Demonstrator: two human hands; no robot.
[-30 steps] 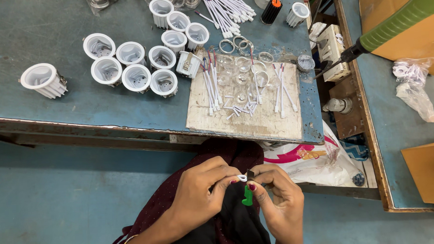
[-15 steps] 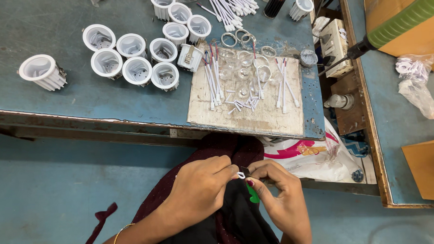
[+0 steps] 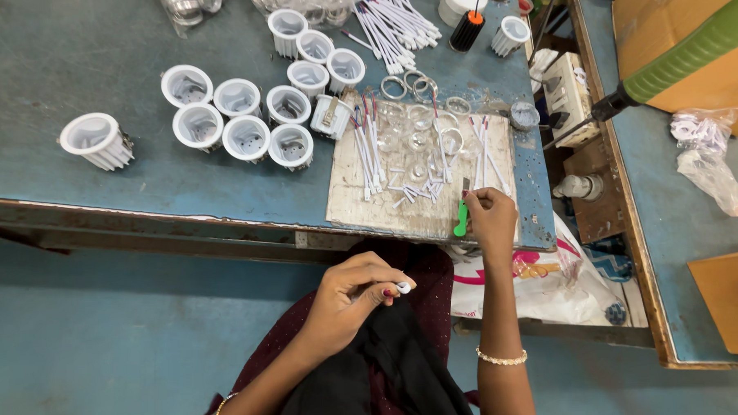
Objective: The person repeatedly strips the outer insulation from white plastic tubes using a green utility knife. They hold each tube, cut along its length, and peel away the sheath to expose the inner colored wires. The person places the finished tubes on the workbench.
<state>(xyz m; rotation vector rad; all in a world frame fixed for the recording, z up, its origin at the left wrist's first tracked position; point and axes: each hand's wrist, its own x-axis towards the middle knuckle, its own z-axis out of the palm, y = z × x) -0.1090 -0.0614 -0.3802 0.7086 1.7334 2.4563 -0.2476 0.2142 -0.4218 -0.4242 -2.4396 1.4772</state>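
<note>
Head view: right hand out over the board, fingers pinched on a green-handled tool, loose white wires just past the fingertips. Left hand over the lap, fingertips pinched on a small white piece. Many white cups still open, far past the fingers.

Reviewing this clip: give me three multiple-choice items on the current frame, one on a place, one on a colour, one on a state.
1. Where is the right hand?
A. over the board's near edge
B. in the lap
C. by the cardboard box

2. What colour is the handle of the tool it holds?
A. red
B. green
C. yellow

3. How does the left hand hold the small white part?
A. flat on the palm
B. pinched at the fingertips
C. not at all

Answers: 1 A, the hand is at the board; 2 B, green shows below the fingers; 3 B, the part sits between fingertips.
</note>
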